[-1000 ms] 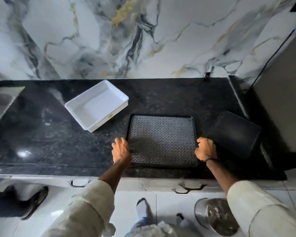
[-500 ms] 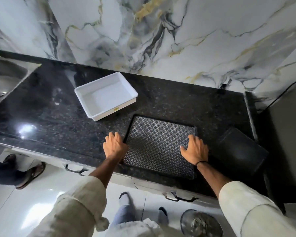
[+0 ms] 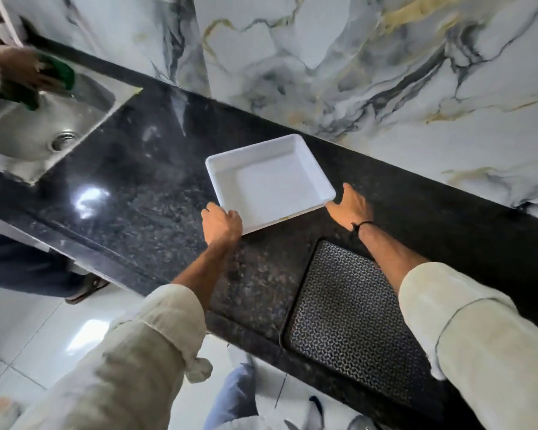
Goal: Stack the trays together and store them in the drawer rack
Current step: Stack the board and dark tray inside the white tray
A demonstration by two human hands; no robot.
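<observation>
Left hand point(image 3: 221, 223) has its fingers curled over the near-left corner of the white tray point(image 3: 269, 184), right hand point(image 3: 351, 207) is spread open, touching its right corner, not gripping yet. Tray sits flat on the tabletop point(image 3: 143, 193), apart from the patterned black tray point(image 3: 351, 324) by the front edge. So nothing looks stacked so far, and the drawer rack isn't in view

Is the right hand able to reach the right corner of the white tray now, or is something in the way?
Probably yes. The right hand is open right beside the near right corner of the white tray, and only bare counter lies between them. The patterned tray lies nearer, under the forearm.
</observation>
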